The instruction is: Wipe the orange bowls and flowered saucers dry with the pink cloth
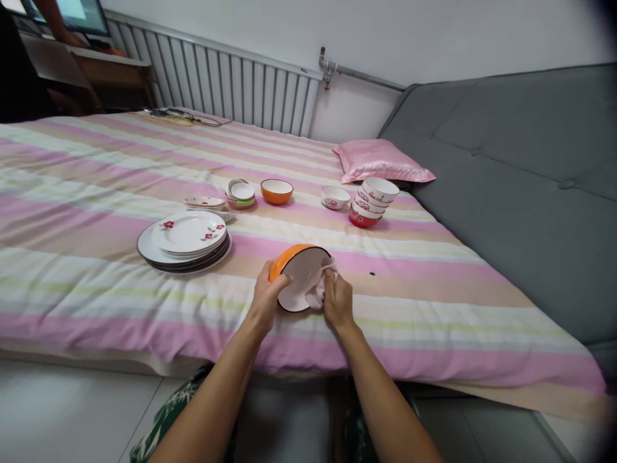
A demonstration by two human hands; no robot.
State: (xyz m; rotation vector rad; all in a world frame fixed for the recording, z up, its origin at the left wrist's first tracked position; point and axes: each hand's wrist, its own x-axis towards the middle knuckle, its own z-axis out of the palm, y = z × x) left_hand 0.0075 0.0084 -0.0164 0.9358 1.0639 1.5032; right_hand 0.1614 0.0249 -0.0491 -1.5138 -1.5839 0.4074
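Note:
An orange bowl point(296, 283) with a white inside and dark rim is tilted on its side above the near part of the bed. My left hand point(267, 299) grips its left side, thumb over the rim. In my right hand point(338, 299) is a pale pink cloth point(317, 292), pressed against the bowl's inside at the right rim. To the left lies a stack of plates point(186, 238), the top ones white with red flowers. Beyond the held bowl stands another orange bowl point(276, 193), upright.
Small dishes point(241, 192) sit behind the plates. A single white bowl point(335, 197) stands beside a stack of bowls point(373, 202). Farther back are a pink pillow point(380, 160), cables point(186, 117) and a radiator point(216, 77). A person's arm point(56, 22) shows at the upper left.

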